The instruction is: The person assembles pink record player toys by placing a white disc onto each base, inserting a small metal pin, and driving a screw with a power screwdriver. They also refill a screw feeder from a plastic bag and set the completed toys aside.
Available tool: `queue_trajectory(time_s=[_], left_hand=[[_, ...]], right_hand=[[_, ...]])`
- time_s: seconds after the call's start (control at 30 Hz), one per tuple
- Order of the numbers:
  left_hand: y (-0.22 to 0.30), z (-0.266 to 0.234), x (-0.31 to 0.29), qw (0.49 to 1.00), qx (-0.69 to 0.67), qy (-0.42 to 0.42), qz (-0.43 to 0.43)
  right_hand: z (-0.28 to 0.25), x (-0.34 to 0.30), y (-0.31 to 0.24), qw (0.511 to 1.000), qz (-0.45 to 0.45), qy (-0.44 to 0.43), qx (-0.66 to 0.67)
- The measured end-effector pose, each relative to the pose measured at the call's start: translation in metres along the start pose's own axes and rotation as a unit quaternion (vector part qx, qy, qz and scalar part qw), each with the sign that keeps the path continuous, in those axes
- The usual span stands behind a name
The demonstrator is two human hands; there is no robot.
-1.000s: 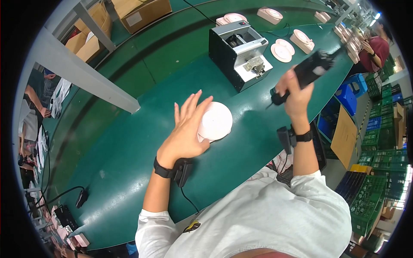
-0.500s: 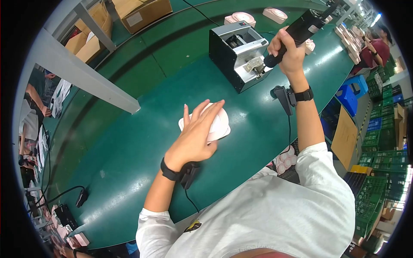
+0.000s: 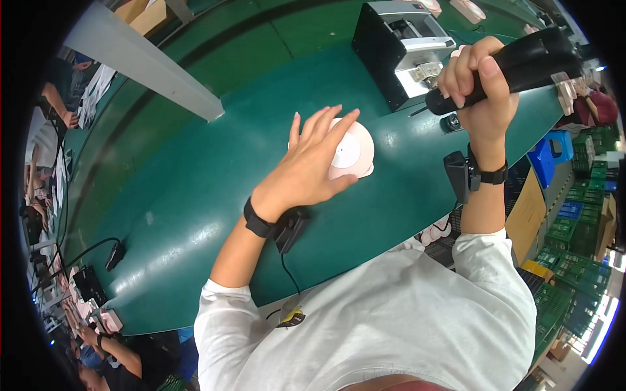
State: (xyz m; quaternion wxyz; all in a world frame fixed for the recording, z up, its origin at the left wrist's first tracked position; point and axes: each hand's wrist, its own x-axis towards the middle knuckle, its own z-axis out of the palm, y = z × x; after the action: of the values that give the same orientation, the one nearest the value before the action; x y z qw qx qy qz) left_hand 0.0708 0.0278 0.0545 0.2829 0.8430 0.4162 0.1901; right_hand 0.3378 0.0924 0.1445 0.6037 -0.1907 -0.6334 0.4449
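Centrally on the green curved worktop (image 3: pixel 195 195) lies one round, pale pink plastic disc (image 3: pixel 352 151) with a white circular centre, roughly midway between the near edge and the far edge. One left hand (image 3: pixel 312 168) rests on it with fingers spread wide and flat, palm over the disc's left part, fingertips (image 3: pixel 339 120) reaching past its far rim; it grips nothing, only presses down. A single black wristband with a small black box and cable (image 3: pixel 277 225) sits on that wrist.

One right hand (image 3: pixel 475 85) is raised above the worktop's right edge, closed tight around the handle of one black, thick-barrelled power screwdriver (image 3: pixel 515 65), whose narrow tip end points down and left toward the worktop. A second black wristband with a box (image 3: pixel 473 176) circles the right wrist.

One grey and black box-shaped machine with a metal top (image 3: pixel 401 45) stands near the far right edge of the worktop, just left of the screwdriver's tip. One small black round part (image 3: pixel 450 122) lies on the worktop below the right hand, near the right edge. Two more pale pink round pieces (image 3: pixel 469 9) show at the far edge, partly cut off. One grey beam (image 3: pixel 150 62) crosses the far left corner.
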Motion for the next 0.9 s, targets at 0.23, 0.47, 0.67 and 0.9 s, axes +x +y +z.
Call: queue_trajectory(time_s=[0.23, 0.47, 0.67, 0.9], left_hand=[[-0.004, -0.008, -0.007, 1.000, -0.013, 0.003, -0.019], [-0.001, -0.009, -0.015, 1.000, 0.005, -0.007, -0.010], [-0.010, -0.006, -0.022, 1.000, -0.011, -0.022, -0.016], [-0.018, 0.001, -0.030, 1.000, 0.002, 0.003, 0.003]], right_hand=[[0.060, -0.013, 0.006, 0.997, 0.020, -0.051, 0.046], [0.090, -0.032, 0.038, 0.996, 0.035, -0.072, 0.035], [0.104, -0.039, 0.049, 0.996, 0.029, -0.081, 0.017], [0.109, -0.046, 0.055, 0.995, 0.058, -0.084, -0.002]])
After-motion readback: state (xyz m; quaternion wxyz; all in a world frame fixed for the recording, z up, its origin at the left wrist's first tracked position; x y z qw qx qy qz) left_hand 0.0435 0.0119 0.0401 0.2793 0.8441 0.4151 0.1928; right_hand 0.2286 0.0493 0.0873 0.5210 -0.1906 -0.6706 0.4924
